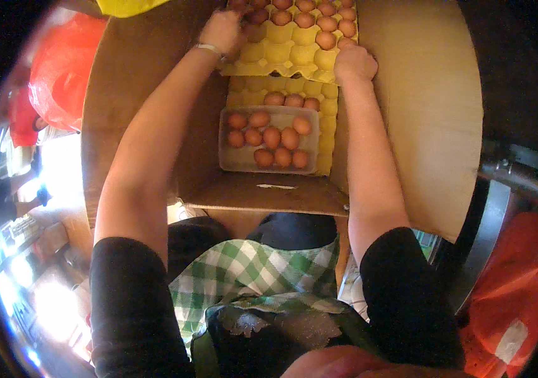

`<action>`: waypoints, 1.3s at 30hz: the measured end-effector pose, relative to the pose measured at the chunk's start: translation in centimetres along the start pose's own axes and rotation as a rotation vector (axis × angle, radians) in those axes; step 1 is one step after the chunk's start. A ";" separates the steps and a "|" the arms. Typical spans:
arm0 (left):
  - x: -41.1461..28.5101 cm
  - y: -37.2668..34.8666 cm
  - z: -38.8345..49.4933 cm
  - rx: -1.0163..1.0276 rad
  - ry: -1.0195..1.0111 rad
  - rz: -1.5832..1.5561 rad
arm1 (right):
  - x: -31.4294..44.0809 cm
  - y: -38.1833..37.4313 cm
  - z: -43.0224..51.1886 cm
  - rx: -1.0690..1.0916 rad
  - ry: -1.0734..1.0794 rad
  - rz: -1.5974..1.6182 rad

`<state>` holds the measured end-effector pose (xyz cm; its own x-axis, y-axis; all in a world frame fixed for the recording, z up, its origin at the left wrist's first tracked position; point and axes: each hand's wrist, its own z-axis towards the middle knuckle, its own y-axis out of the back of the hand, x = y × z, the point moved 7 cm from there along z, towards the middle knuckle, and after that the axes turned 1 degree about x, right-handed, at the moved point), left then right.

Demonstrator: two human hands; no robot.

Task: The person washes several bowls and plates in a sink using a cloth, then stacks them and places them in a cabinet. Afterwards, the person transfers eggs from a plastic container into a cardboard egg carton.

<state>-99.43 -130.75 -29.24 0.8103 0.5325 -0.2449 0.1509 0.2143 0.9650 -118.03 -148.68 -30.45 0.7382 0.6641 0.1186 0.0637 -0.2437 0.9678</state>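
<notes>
Inside a deep cardboard box, a yellow egg tray point(291, 52) holds several brown eggs point(304, 20) in its far rows; its near cups hold none. My left hand point(223, 33) is at its left side, beside the eggs, with fingers partly in shadow. At the tray's right edge is my right hand point(356, 64), its curled fingers touching the rim by an egg; whether it grips is hard to tell. Nearer me lies another yellow tray point(328, 127) with several eggs. A clear plastic container point(245, 163) with several brown eggs rests on this nearer tray.
The box's near wall point(269, 194) has a slot, and a wide cardboard flap point(424, 118) spreads at right. A red plastic bag point(63, 71) hangs at left, and red material point(519, 283) is at lower right. Yellow material point(129, 6) shows at the top left.
</notes>
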 end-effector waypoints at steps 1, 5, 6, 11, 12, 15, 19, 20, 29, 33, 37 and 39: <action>-0.1 -0.5 0.8 0.057 0.063 -0.045 | -0.1 0.1 -0.1 0.001 0.009 0.009; -4.5 0.1 3.2 -0.111 -0.163 0.166 | -0.5 1.1 -1.3 0.007 -0.017 0.113; -6.0 1.7 2.7 -0.343 -0.321 0.164 | -0.5 1.3 -1.7 0.027 -0.022 0.172; -8.3 2.9 1.7 -0.554 -0.590 0.131 | -0.2 3.1 -3.6 0.071 0.103 0.651; -7.6 1.9 2.8 -0.410 -0.515 0.168 | -0.5 3.5 -3.8 0.048 0.057 0.830; -3.8 -1.7 5.2 0.022 -0.255 0.290 | 1.7 4.1 -4.4 0.290 0.218 2.011; -1.9 -3.0 6.8 0.137 -0.180 0.118 | 1.9 2.9 -3.1 0.331 -0.106 1.890; -2.0 -2.8 6.6 0.110 -0.197 0.084 | 1.9 2.1 -2.9 0.330 -0.181 1.598; 1.7 -3.4 9.3 -0.005 0.275 -0.824 | 4.8 1.3 0.0 -0.081 0.094 0.077; 0.6 -3.5 10.3 -0.067 0.310 -0.615 | 4.3 1.3 0.6 -0.127 0.029 0.127; -4.3 -4.4 7.9 0.213 0.036 0.174 | 4.3 0.6 0.8 -0.149 0.027 0.111; -5.3 -4.1 7.6 0.213 0.019 0.134 | 4.4 0.1 1.1 -0.139 0.035 0.106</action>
<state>-100.05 -140.67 -31.24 0.8203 0.5605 -0.1133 0.1603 -0.0352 0.9864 -114.06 -146.60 -30.04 0.7115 0.6649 0.2274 -0.1090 -0.2153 0.9705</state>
